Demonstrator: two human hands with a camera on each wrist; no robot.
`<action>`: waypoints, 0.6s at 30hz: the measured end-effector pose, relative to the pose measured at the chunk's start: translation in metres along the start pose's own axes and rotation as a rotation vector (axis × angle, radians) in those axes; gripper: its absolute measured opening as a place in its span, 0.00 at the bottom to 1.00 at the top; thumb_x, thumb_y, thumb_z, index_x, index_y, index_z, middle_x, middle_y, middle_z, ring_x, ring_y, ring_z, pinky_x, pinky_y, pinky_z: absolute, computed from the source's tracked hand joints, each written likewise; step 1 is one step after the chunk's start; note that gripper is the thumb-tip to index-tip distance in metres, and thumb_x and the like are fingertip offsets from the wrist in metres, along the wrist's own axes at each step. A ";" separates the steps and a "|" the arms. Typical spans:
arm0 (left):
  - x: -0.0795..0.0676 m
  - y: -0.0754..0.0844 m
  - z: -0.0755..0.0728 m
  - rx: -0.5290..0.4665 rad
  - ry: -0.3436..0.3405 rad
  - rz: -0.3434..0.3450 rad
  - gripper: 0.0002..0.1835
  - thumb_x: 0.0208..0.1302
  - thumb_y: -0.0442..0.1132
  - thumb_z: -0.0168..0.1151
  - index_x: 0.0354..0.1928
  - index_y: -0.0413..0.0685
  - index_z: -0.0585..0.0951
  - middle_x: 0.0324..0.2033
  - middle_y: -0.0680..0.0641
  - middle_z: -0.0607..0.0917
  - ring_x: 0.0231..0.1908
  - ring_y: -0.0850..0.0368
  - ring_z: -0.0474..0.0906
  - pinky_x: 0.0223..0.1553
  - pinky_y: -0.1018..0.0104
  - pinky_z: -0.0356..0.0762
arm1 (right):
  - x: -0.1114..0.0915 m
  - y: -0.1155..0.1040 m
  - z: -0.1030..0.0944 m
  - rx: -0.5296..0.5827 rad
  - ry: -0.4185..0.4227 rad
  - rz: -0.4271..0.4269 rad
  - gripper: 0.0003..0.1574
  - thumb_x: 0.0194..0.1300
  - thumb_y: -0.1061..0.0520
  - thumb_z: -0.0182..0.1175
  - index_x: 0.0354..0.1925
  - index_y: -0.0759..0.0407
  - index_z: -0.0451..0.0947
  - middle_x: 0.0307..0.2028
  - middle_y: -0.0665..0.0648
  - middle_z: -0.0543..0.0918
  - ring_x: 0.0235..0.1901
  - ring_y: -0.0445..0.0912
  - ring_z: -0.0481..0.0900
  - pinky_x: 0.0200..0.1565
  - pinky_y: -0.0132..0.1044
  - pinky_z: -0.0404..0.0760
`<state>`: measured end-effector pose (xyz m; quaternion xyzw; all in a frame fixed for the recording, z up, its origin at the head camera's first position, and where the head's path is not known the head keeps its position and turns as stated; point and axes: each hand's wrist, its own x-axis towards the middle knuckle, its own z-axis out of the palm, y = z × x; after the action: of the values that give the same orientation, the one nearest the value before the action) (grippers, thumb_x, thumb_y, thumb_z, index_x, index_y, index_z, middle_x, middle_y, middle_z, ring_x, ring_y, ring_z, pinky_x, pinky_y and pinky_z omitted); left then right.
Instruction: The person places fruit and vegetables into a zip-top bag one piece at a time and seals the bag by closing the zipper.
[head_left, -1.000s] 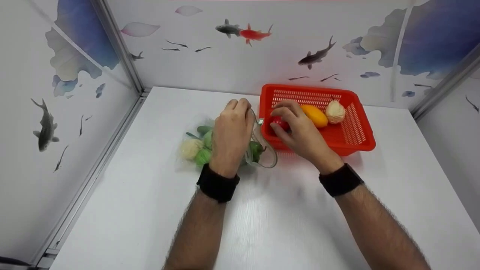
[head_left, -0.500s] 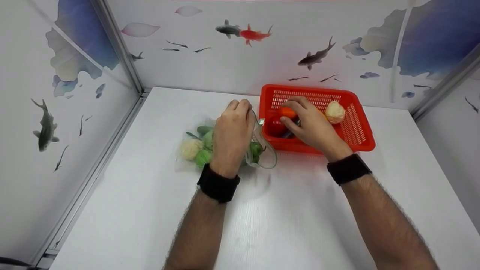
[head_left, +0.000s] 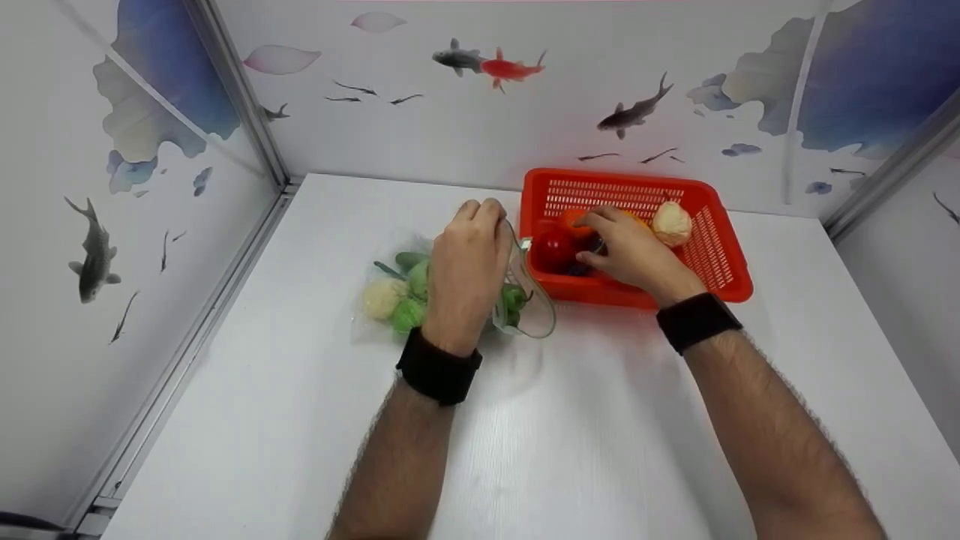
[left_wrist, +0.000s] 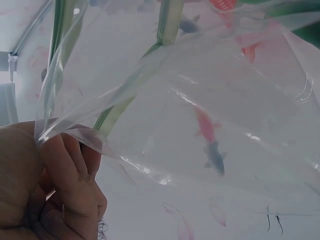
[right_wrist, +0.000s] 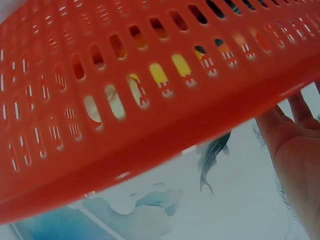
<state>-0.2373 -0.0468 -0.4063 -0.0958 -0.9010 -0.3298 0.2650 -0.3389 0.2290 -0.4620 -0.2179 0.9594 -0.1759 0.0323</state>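
Observation:
My left hand (head_left: 469,262) pinches the rim of a clear plastic bag (left_wrist: 200,130) with pale green edging (head_left: 541,330). Inside or behind the plastic lie a cream-coloured round vegetable (head_left: 382,298), green vegetables (head_left: 407,315) and a green pepper (head_left: 514,298). My right hand (head_left: 634,251) reaches into the red basket (head_left: 705,296), fingers bent over an orange item (head_left: 574,219) and a dark item (head_left: 598,244). Beside its thumb sits a shiny red round item (head_left: 555,249). In the right wrist view the basket rim hides the fingertips; whether they grip anything I cannot tell.
A cream round vegetable (head_left: 671,223) and a yellow item (head_left: 639,219) also lie in the basket, the latter partly behind my right hand. The white table (head_left: 540,442) meets fish-painted wall panels (head_left: 450,127) at the back and sides.
My right hand has left the red item and shifted right, over the orange and dark items, then settled slightly lower. My left hand keeps its hold on the bag.

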 end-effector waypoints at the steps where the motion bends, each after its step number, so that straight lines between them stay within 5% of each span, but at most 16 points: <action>1: 0.000 0.000 0.000 0.000 0.000 0.000 0.07 0.87 0.33 0.65 0.51 0.39 0.91 0.42 0.39 0.92 0.41 0.46 0.93 0.48 0.56 0.98 | 0.001 0.002 0.000 -0.005 -0.005 0.001 0.35 0.83 0.55 0.75 0.80 0.60 0.79 0.80 0.69 0.77 0.80 0.69 0.76 0.86 0.68 0.74; 11: 0.000 0.001 0.001 0.003 -0.016 -0.009 0.07 0.87 0.33 0.67 0.52 0.39 0.92 0.43 0.40 0.92 0.42 0.47 0.94 0.50 0.57 0.98 | 0.007 0.016 0.004 -0.107 -0.118 0.037 0.39 0.80 0.60 0.76 0.82 0.66 0.77 0.84 0.76 0.73 0.84 0.73 0.71 0.89 0.69 0.68; 18: 0.000 -0.001 0.001 -0.004 -0.008 0.007 0.07 0.87 0.32 0.66 0.51 0.39 0.91 0.42 0.40 0.92 0.41 0.47 0.93 0.48 0.56 0.98 | 0.010 0.024 0.011 -0.084 -0.123 -0.032 0.30 0.77 0.67 0.75 0.74 0.70 0.85 0.74 0.73 0.86 0.76 0.69 0.82 0.86 0.65 0.76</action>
<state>-0.2376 -0.0466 -0.4077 -0.1008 -0.9011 -0.3302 0.2624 -0.3564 0.2417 -0.4808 -0.2445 0.9587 -0.1223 0.0790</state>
